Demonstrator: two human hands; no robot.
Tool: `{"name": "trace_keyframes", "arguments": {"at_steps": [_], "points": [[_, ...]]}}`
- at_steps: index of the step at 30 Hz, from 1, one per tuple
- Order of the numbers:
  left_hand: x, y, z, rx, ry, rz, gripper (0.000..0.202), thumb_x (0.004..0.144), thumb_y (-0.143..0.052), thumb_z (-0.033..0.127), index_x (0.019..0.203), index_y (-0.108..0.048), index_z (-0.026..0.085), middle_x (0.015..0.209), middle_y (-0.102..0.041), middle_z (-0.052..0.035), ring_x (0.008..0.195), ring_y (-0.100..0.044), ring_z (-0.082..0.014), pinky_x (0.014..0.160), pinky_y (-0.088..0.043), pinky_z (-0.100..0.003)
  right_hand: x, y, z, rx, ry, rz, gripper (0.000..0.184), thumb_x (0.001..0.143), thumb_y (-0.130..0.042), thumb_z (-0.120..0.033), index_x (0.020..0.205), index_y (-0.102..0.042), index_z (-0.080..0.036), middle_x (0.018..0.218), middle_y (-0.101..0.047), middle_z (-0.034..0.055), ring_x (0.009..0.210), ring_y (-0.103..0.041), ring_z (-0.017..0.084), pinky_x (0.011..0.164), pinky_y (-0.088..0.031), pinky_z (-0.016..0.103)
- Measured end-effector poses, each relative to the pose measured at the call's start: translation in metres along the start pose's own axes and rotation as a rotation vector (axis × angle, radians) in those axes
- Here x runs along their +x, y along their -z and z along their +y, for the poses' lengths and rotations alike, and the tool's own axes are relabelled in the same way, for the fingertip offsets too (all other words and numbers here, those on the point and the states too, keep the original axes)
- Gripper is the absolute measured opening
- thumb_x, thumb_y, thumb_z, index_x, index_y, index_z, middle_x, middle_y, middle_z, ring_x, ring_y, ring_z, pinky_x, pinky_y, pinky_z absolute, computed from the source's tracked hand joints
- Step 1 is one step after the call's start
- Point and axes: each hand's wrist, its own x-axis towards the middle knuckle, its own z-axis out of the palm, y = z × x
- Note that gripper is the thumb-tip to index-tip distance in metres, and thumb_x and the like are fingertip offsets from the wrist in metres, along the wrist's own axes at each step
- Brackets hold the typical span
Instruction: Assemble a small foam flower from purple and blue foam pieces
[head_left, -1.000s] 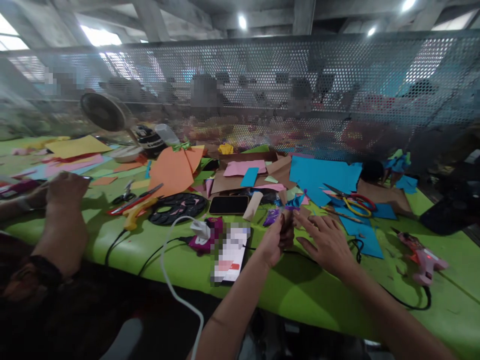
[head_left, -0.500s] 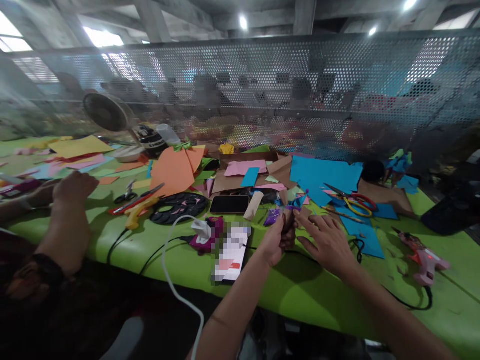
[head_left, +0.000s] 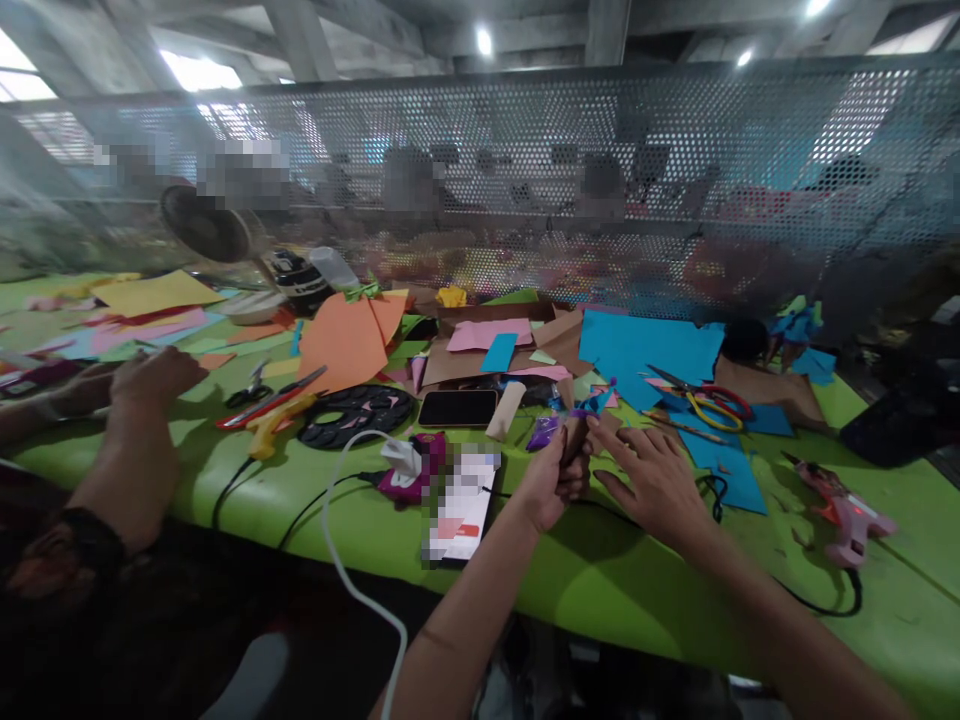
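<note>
My left hand (head_left: 553,486) is closed around a small brown paper piece (head_left: 574,437) with blue and purple bits at its top, held upright over the green table (head_left: 600,570). My right hand (head_left: 652,480) is beside it with fingers spread, the fingertips touching the piece's right side. A phone (head_left: 459,503) lies just left of my left hand. Blue paper sheets (head_left: 645,350) lie beyond my hands.
A pink glue gun (head_left: 844,512) with a black cord lies at the right. Red-and-yellow scissors (head_left: 705,402), a dark phone (head_left: 458,408), orange paper (head_left: 346,340) and a fan (head_left: 206,225) are further back. Another person's hands (head_left: 146,385) rest at the left. A perforated metal screen (head_left: 525,170) bounds the table.
Almost nothing: my hands stay on the small paper piece. The other person's hand at the left has shifted slightly to the right.
</note>
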Motion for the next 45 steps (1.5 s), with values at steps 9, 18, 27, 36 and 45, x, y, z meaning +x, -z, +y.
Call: {"name": "trace_keyframes", "arguments": {"at_steps": [9, 18, 27, 36, 45], "points": [[-0.0005, -0.0005, 0.0013, -0.046, 0.001, 0.007, 0.051, 0.095, -0.032, 0.062, 0.078, -0.05, 0.018, 0.037, -0.022, 0.0121, 0.033, -0.005, -0.0054, 0.035, -0.014, -0.017, 0.0002, -0.0008, -0.0002, 0.003, 0.003, 0.003, 0.062, 0.097, -0.048, -0.039, 0.154, -0.028, -0.027, 0.108, -0.061, 0.0097, 0.093, -0.052, 0.026, 0.078, -0.036, 0.037], [-0.0003, -0.0006, 0.0004, -0.051, -0.017, 0.007, 0.05, 0.095, -0.034, 0.062, 0.079, -0.05, 0.018, 0.038, -0.021, 0.0122, 0.033, -0.006, -0.0053, 0.035, -0.015, -0.017, 0.0, -0.0024, 0.0014, 0.002, 0.006, 0.012, 0.061, 0.097, -0.05, -0.04, 0.153, -0.031, -0.027, 0.108, -0.062, 0.0092, 0.092, -0.051, 0.026, 0.077, -0.036, 0.037], [0.001, -0.0029, -0.0025, 0.021, -0.075, 0.094, 0.053, 0.083, -0.054, 0.069, 0.078, -0.05, 0.016, 0.045, -0.029, 0.0113, 0.036, -0.011, -0.0027, 0.037, -0.012, -0.016, 0.0009, 0.0, 0.0004, 0.026, -0.004, 0.026, 0.064, 0.096, -0.052, -0.039, 0.154, -0.029, -0.027, 0.109, -0.063, 0.0091, 0.097, -0.053, 0.027, 0.079, -0.039, 0.039], [-0.0007, -0.0051, -0.0045, 0.082, -0.164, 0.126, 0.052, 0.075, -0.066, 0.066, 0.081, -0.05, 0.017, 0.054, -0.033, 0.0098, 0.042, -0.017, -0.0026, 0.04, -0.014, -0.016, 0.0007, 0.002, -0.0006, 0.054, -0.016, 0.033, 0.061, 0.097, -0.05, -0.039, 0.153, -0.031, -0.027, 0.11, -0.063, 0.0101, 0.098, -0.053, 0.028, 0.081, -0.04, 0.041], [0.0009, -0.0044, -0.0081, 0.116, -0.257, 0.14, 0.05, 0.072, -0.072, 0.062, 0.081, -0.049, 0.019, 0.058, -0.028, 0.0101, 0.046, -0.02, -0.0037, 0.043, -0.018, -0.017, 0.0004, 0.002, -0.0001, 0.065, -0.017, 0.039, 0.061, 0.096, -0.051, -0.04, 0.153, -0.032, -0.028, 0.11, -0.063, 0.0104, 0.1, -0.054, 0.029, 0.086, -0.04, 0.043]]}}
